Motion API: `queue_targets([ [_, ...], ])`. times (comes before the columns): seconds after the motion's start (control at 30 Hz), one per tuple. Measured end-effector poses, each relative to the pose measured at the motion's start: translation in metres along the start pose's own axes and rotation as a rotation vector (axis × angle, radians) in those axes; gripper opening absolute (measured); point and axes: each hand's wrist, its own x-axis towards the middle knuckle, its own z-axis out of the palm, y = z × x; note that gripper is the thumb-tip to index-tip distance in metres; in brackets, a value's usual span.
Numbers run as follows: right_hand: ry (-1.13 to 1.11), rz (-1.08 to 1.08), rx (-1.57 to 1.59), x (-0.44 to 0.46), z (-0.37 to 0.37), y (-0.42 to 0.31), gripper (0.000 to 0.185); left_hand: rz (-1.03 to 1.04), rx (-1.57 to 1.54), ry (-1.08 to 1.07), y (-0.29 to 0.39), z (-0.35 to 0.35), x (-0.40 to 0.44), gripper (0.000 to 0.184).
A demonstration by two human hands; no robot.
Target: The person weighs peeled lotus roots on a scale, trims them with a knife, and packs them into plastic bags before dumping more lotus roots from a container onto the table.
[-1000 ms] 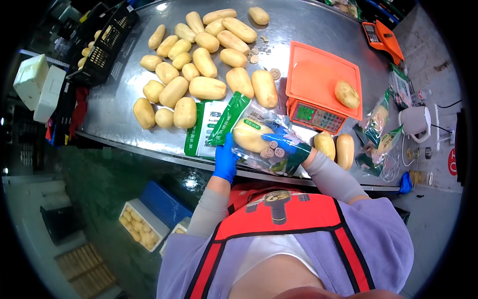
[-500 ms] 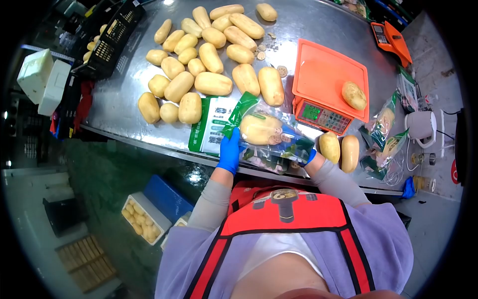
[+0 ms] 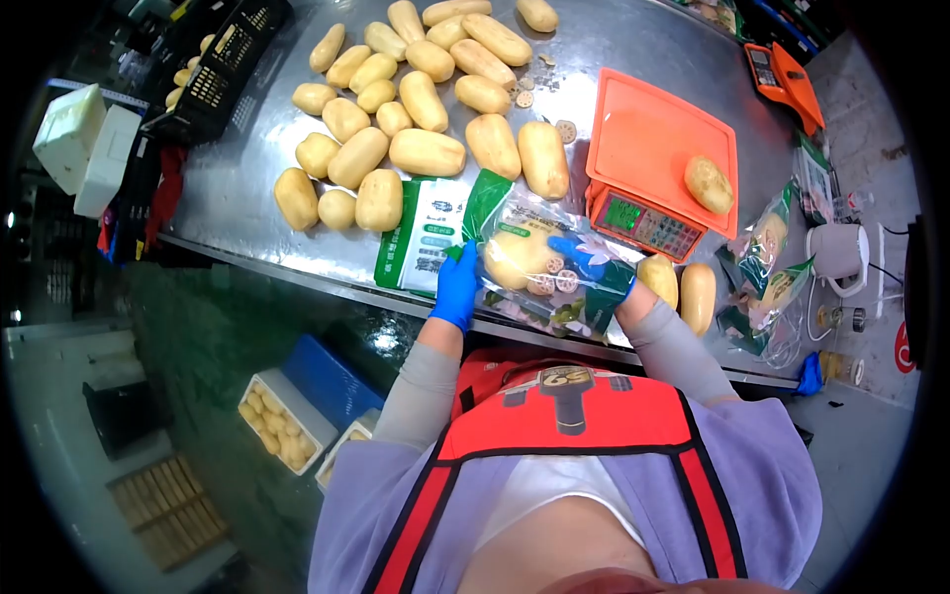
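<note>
1. I have the metal table [image 3: 633,45] across my view, pale roots [image 3: 427,153] scattered over its left part.
2. The orange scale [image 3: 643,129] stands on it, one root on its plate.
3. The clear bag [image 3: 511,233] lies at the near edge, left of the scale.
4. My right hand [image 3: 592,261] shows through printed film; I cannot tell its grip.
5. My left hand [image 3: 456,287] pinches the bag's left edge, fingers narrow.
6. The bagged root [image 3: 507,265] sits between both hands.
</note>
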Motion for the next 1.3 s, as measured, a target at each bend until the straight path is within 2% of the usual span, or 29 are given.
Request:
queue_targets([
  [0.07, 0.049, -0.133, 0.003, 0.013, -0.002, 0.024, 0.042, -0.066, -0.331, 0.06, 0.005, 0.006, -0.002, 0.042],
  [0.1, 0.073, -0.199, 0.002, 0.02, -0.003, 0.036, 0.04, -0.076, -0.35, -0.03, -0.007, -0.004, 0.008, 0.045],
  [0.13, -0.064, -0.129, 0.386, 0.025, -0.003, 0.044, 0.039, -0.078, -0.35, -0.027, -0.017, -0.007, 0.012, 0.045],
  [0.2, -0.233, 0.151, 1.225, 0.035, -0.002, 0.06, 0.037, 0.004, -0.8, -0.212, -0.037, -0.007, 0.012, 0.044],
  [0.27, -0.044, 0.01, 1.081, 0.024, 0.021, 0.031, 0.035, 0.035, -0.566, -0.279, -0.02, 0.013, -0.029, 0.041],
  [0.3, 0.159, 0.151, 0.92, 0.015, 0.027, 0.019, 0.035, 0.056, -0.449, -0.311, -0.011, 0.023, -0.05, 0.039],
  [0.33, 0.208, 0.192, 0.815, 0.011, 0.027, 0.016, 0.035, 0.028, -0.41, -0.318, -0.005, 0.03, -0.053, 0.039],
  [0.37, 0.204, 0.197, 0.722, 0.012, 0.025, 0.017, 0.035, 0.0, -0.37, -0.327, 0.0, 0.036, -0.056, 0.039],
  [0.43, 0.158, 0.164, 0.542, 0.016, 0.018, 0.022, 0.036, -0.272, -0.346, -0.347, 0.011, 0.045, -0.043, 0.031],
  [0.6, 0.036, 0.052, 0.095, 0.025, 0.003, 0.023, 0.036, -0.18, -0.146, -0.411, -0.003, 0.039, -0.025, 0.029],
  [0.8, -0.064, -0.087, -0.221, 0.04, 0.006, 0.011, 0.037, -0.162, 0.018, -0.473, -0.008, 0.036, -0.019, 0.028],
  [0.93, -0.106, -0.157, -0.3, 0.053, 0.017, 0.013, 0.038, -0.133, -0.05, -0.432, -0.011, 0.035, -0.026, 0.028],
  [1.0, -0.143, -0.12, -0.296, 0.052, 0.02, 0.006, 0.038, -0.131, -0.108, -0.389, -0.012, 0.036, -0.03, 0.028],
  [1.03, -0.212, 0.031, -0.32, 0.049, 0.022, -0.012, 0.04, -0.148, -0.115, -0.384, -0.011, 0.036, -0.03, 0.028],
  [1.1, -0.214, 0.042, -0.313, 0.052, 0.011, 0.01, 0.038, -0.177, -0.129, -0.374, -0.013, 0.034, -0.031, 0.027],
  [1.3, -0.173, 0.037, -0.269, 0.061, 0.005, 0.034, 0.027, -0.103, 0.017, -0.528, -0.02, 0.021, -0.017, 0.032],
])
